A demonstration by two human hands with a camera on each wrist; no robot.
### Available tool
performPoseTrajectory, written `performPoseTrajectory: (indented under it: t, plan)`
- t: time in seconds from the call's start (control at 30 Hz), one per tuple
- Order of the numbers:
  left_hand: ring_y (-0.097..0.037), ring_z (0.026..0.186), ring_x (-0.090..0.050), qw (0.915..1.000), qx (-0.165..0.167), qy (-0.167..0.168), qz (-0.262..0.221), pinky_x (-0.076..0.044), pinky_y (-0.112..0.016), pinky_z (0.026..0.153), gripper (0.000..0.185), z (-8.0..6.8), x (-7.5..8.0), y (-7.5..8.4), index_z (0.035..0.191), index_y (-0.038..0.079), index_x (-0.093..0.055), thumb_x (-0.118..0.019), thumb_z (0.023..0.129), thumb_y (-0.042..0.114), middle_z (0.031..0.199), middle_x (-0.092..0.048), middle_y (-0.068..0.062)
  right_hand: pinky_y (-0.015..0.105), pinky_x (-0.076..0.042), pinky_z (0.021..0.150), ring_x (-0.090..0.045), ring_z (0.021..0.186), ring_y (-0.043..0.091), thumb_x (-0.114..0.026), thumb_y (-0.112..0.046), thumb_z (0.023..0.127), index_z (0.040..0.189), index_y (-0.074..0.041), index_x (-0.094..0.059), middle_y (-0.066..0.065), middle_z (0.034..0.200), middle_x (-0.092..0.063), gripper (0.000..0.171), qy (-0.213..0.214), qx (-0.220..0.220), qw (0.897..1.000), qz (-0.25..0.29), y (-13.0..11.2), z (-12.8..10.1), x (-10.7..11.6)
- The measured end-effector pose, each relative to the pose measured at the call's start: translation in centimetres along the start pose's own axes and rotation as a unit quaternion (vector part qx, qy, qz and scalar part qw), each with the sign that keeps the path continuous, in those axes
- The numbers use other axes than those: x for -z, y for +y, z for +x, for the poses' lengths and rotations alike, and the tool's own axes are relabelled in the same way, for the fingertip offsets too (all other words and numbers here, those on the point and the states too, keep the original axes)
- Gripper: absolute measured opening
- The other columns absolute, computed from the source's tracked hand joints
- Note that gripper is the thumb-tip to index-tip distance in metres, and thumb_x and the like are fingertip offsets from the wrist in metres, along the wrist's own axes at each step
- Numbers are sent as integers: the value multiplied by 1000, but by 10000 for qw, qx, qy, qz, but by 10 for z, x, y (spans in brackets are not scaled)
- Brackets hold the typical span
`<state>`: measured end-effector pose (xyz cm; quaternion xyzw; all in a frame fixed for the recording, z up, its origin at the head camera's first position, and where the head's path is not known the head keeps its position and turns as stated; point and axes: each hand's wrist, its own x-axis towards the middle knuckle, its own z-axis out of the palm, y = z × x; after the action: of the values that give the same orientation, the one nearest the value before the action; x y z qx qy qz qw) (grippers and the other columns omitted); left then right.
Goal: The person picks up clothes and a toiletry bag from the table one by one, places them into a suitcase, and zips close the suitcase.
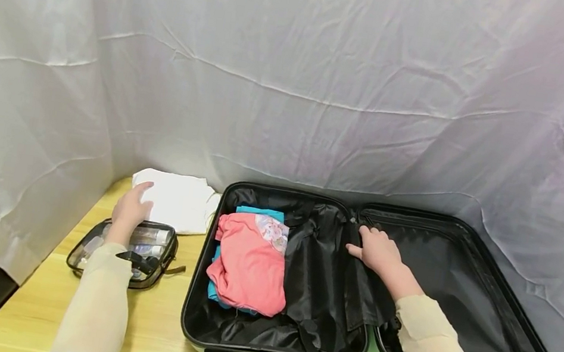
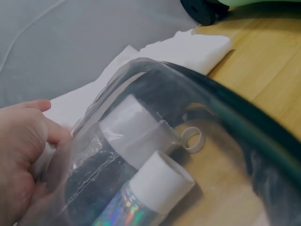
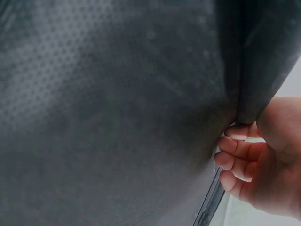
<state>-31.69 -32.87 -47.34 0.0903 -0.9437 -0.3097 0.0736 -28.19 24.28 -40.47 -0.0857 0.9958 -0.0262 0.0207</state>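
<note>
An open suitcase (image 1: 268, 351) with black lining lies on a wooden table (image 1: 152, 326). Its left half holds a folded pink garment (image 1: 250, 262) over a blue one (image 1: 260, 212). My right hand (image 1: 376, 252) is at the middle hinge and pinches the black divider flap (image 1: 347, 287) between thumb and curled fingers (image 3: 235, 157); the black divider flap (image 3: 117, 117) fills the right wrist view. My left hand (image 1: 130, 210) grips the end of a clear toiletry pouch (image 1: 153, 248), its fingertips near a folded white cloth (image 1: 178, 200). White-capped bottles (image 2: 136, 127) show inside the clear toiletry pouch (image 2: 117, 94), my left hand (image 2: 21, 150) beside them.
The suitcase's right half (image 1: 461, 285) holds nothing visible and reaches near the table's right edge. A white sheet (image 1: 295, 81) hangs close behind and on both sides. A suitcase wheel (image 2: 202, 10) sits just beyond the folded white cloth (image 2: 188, 49). The table's left edge drops off beside the pouch.
</note>
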Motion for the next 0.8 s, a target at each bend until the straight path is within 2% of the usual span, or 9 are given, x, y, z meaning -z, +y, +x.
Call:
performPoseTrajectory:
  t: [0.17,0.4,0.67,0.8]
  plan:
    - [-54,127,-42,9991,-233,224,-274,-38,-64,98,56,0,1,-3,149,15,-39,-54,94,14,150,-40,-23,55,-52,72,-60,92,43,-61,-42,94,119,2,-55,26,105,-61,51,55,37,10000,-41,-1,-1,0]
    - [-50,133,-38,9918,-982,472,-663,-30,-62,108,55,2,10,3,146,8,-43,-56,93,8,148,-42,-26,54,-52,71,-61,90,43,-61,-43,93,119,2,-55,25,103,-61,52,55,34,10000,-69,-2,-1,1]
    - [-49,129,-43,9848,-1431,804,-566,-32,-63,105,54,4,23,22,144,12,-47,-58,91,7,141,-49,-28,52,-53,69,-61,87,41,-62,-42,93,117,2,-56,24,99,-61,50,107,29,9998,-158,-3,0,1]
    - [-49,123,-48,9821,-1564,933,-489,-36,-63,99,53,2,30,34,142,14,-49,-60,91,8,134,-54,-28,53,-52,70,-61,89,43,-61,-41,94,118,3,-55,25,101,-61,50,56,7,9999,-109,-4,-2,3]
